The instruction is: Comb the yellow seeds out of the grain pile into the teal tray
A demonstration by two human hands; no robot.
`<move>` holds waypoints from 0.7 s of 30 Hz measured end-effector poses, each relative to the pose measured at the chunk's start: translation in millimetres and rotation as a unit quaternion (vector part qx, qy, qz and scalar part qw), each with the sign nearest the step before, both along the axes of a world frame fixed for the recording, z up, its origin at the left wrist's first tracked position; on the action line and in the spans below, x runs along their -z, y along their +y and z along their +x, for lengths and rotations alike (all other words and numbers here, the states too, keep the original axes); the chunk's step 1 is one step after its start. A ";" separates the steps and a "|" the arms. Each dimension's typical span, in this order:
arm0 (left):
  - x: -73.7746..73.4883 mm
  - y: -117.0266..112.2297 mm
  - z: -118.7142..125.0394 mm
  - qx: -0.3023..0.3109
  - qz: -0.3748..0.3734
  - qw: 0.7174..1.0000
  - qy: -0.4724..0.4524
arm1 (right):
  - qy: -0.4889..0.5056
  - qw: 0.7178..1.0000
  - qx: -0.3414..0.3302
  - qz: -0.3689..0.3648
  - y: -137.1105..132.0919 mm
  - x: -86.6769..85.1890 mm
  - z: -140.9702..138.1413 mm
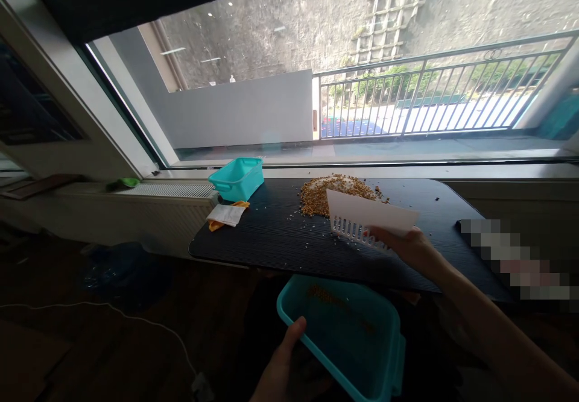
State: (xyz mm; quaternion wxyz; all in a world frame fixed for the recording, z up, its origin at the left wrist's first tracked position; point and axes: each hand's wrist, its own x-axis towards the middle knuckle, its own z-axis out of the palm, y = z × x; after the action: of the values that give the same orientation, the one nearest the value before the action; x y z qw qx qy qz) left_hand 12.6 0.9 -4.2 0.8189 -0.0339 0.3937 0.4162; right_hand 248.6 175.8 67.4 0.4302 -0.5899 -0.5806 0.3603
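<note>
My left hand grips the near-left rim of a teal plastic basin, thumb over the edge. The basin is below the front edge of the dark table, with some yellow-brown kernels at its far end. In my right hand is a white plastic sheet with a row of slots along its lower edge, held tilted above the table. Just behind the sheet lies a pile of golden kernels mixed with white grains. Loose white grains are scattered in front of it.
A smaller teal basket stands at the table's back left, near a white and orange packet. The dark table meets a window sill. A radiator is at left, and a white cable crosses the floor.
</note>
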 end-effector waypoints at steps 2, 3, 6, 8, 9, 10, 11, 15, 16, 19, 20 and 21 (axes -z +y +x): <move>0.6 -0.3 -0.1 -0.002 0.004 1.000 0.001 | 0.003 1.000 0.000 -0.006 -1.6 0.6 1.5; 0.5 -0.6 -0.1 -0.002 0.008 1.000 0.001 | 0.003 1.000 0.001 -0.007 -2.2 0.9 2.6; -0.9 -1.2 0.0 0.001 0.028 1.000 0.002 | -0.004 1.000 0.009 -0.015 -3.5 1.8 5.8; -2.0 -1.5 0.1 0.004 0.032 0.999 0.005 | -0.013 1.000 0.009 -0.019 -4.9 2.7 7.1; -2.3 -1.7 0.3 0.004 0.032 0.999 0.008 | -0.018 1.000 0.006 -0.022 -5.8 3.2 7.5; -2.6 -1.9 0.4 0.004 0.032 0.999 0.011 | -0.021 1.000 0.002 -0.023 -7.0 3.8 7.6; -2.7 -2.2 0.5 0.002 0.034 0.999 0.012 | -0.024 0.999 -0.003 -0.022 -8.2 4.3 7.6; -2.6 -3.2 0.9 -0.005 0.041 0.999 0.026 | -0.043 0.999 -0.019 -0.018 -13.1 5.2 5.7; -2.5 -3.3 0.7 -0.005 0.041 0.999 0.029 | -0.047 0.998 -0.027 -0.017 -14.2 4.9 5.0; -1.8 -3.3 -0.1 -0.002 0.044 0.999 0.030 | -0.057 0.997 -0.058 -0.018 -17.3 2.2 2.2; -1.3 -3.3 -0.4 0.000 0.046 0.999 0.029 | -0.056 0.996 -0.060 -0.018 -18.2 0.8 1.1; -0.7 -3.1 -0.8 0.002 0.047 0.998 0.030 | -0.054 0.997 -0.057 -0.017 -18.9 -0.7 0.0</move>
State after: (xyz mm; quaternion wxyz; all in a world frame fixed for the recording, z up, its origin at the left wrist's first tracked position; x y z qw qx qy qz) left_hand 11.8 -2.3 -3.6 0.8081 0.0182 0.3983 0.4337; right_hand 248.7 156.8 68.1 0.3669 -0.5816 -0.6298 0.3612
